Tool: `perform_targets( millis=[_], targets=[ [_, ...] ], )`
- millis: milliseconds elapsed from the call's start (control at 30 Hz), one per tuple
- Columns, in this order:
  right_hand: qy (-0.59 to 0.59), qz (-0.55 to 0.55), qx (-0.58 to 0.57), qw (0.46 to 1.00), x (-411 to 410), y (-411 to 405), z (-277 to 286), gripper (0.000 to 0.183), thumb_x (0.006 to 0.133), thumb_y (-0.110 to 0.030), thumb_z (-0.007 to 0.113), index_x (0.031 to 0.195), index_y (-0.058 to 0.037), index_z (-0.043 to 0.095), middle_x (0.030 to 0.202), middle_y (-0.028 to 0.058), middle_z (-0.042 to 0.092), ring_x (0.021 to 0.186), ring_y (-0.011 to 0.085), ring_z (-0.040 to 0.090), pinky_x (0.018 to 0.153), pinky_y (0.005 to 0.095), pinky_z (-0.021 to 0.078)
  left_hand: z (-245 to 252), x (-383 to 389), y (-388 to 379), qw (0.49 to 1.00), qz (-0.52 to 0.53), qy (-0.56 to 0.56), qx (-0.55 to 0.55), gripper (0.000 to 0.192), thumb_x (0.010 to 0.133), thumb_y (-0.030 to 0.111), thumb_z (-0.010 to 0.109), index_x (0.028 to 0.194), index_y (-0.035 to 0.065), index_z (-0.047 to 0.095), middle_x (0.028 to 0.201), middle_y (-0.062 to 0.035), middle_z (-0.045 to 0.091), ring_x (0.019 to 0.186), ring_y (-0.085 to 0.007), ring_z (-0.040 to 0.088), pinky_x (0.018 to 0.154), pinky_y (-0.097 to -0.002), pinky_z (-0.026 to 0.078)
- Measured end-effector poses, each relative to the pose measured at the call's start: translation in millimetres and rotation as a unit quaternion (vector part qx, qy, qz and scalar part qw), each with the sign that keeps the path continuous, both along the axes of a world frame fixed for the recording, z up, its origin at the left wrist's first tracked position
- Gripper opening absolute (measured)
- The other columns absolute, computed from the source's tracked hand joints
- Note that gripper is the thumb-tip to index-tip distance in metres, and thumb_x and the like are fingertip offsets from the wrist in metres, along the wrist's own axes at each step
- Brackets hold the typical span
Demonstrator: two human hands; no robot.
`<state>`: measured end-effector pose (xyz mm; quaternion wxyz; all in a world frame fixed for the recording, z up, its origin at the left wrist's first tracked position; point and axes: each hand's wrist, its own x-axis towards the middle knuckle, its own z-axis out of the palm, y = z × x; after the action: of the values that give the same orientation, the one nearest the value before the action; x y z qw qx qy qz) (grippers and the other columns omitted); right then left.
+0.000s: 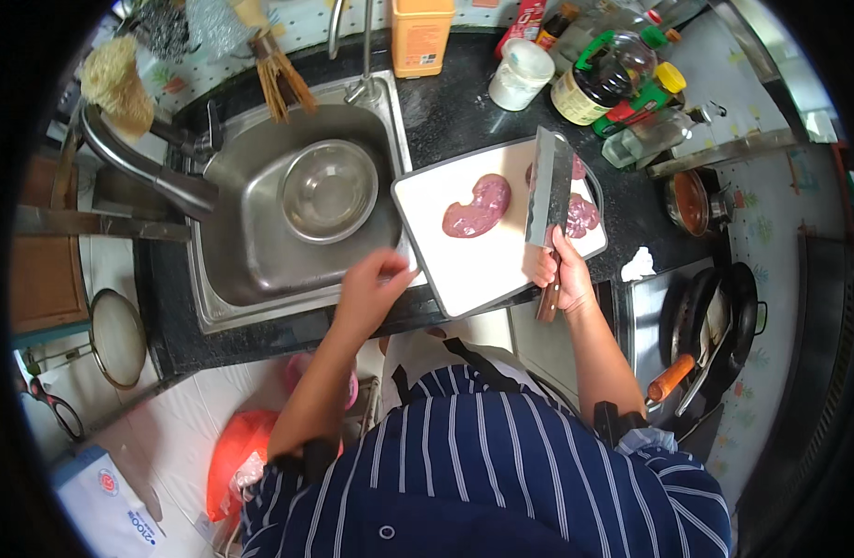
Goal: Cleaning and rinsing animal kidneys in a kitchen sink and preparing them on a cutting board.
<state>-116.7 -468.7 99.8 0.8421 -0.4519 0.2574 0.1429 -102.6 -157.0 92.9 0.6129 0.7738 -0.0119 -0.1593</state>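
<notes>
My right hand (pixel 566 272) holds a cleaver (pixel 551 188) by its wooden handle, the broad blade pointing away from me above the right part of a white cutting board (pixel 468 279) with a grey rim. A kidney-shaped piece of raw meat (pixel 478 207) lies on the middle of the board. Further pieces of raw meat (pixel 581 216) rest at the board's right end, partly hidden by the blade. My left hand (pixel 379 279) is over the sink's near right edge, left of the board, with fingers bent and somewhat blurred; nothing shows in it.
A metal bowl (pixel 330 192) sits in the steel sink (pixel 252 279). Behind the board stand a white tub (pixel 521 73), an orange container (pixel 421 38) and several bottles (pixel 594 77). Right of the counter are a small pot (pixel 690 202) and a wok (pixel 744 321) on the stove.
</notes>
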Motion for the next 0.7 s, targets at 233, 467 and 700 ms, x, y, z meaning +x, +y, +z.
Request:
perform_targets(
  millis=[233,467,700],
  targets=[
    [0.002,-0.02,0.004,1.0,-30.9,-11.8,16.7,0.024,0.094,-0.041,0.049,0.091,-0.017,0.048,0.052,-0.0021,0.038,0.041,0.0094,0.036,0.039,0.0247,0.0322,-1.0,91.4,-102.8,0.937,-0.103,-0.12,0.312,0.042,0.065,0.018,0.077,0.1,0.0,0.063,0.091,-0.0167,0.066,0.085,-0.0307,0.064,0.077,-0.0374,0.049],
    [-0.005,-0.042,0.019,0.999,-46.9,-17.9,12.3,0.026,0.094,-0.039,0.05,0.087,-0.0143,0.047,0.052,0.0006,0.041,0.038,0.0121,0.039,0.038,0.0265,0.0354,11.6,97.3,-128.9,0.911,-0.215,-0.052,0.347,0.041,0.07,0.023,0.072,0.103,0.0,0.062,0.095,-0.0158,0.067,0.085,-0.0263,0.066,0.071,-0.0371,0.053],
    [-0.031,-0.051,0.045,0.997,-32.1,-18.7,18.0,0.024,0.095,-0.037,0.049,0.086,-0.0148,0.046,0.053,-0.0006,0.04,0.039,0.0105,0.038,0.038,0.0259,0.035,35.4,114.9,-146.1,0.954,-0.06,0.2,-0.213,0.02,0.086,0.011,0.061,0.098,0.0043,0.048,0.092,-0.0121,0.065,0.075,-0.02,0.064,0.065,-0.0316,0.053]
  ],
)
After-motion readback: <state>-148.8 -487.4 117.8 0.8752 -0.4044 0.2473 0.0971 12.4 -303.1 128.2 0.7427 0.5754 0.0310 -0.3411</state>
